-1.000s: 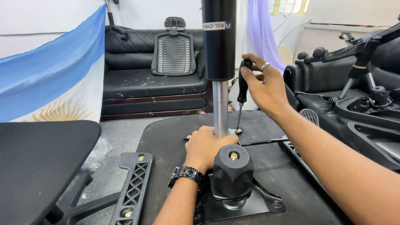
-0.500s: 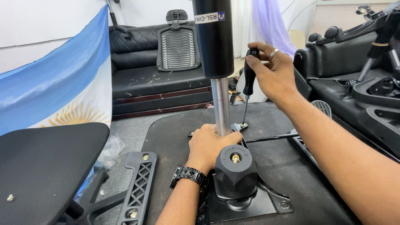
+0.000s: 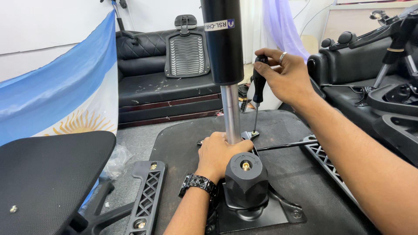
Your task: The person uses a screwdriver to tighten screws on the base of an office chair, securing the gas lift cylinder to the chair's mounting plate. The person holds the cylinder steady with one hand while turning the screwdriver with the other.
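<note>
One screwdriver (image 3: 258, 93) stands upright, grasped in the right hand (image 3: 285, 78). The left hand (image 3: 220, 154) clenches the one gas cylinder (image 3: 230, 114), just above one black knob (image 3: 246, 177).

gas cylinder (image 3: 230, 113) upright on seat underside (image 3: 278, 130) | screwdriver (image 3: 257, 98) right – sofa (image 3: 161, 87) behind

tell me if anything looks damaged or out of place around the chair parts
Mostly orderly. The black sofa seat is scuffed with pale flecks, and a crumpled clear plastic bag lies on the floor by the seat base. The right hand holds the screwdriver upright; the left hand steadies the gas cylinder.
</note>
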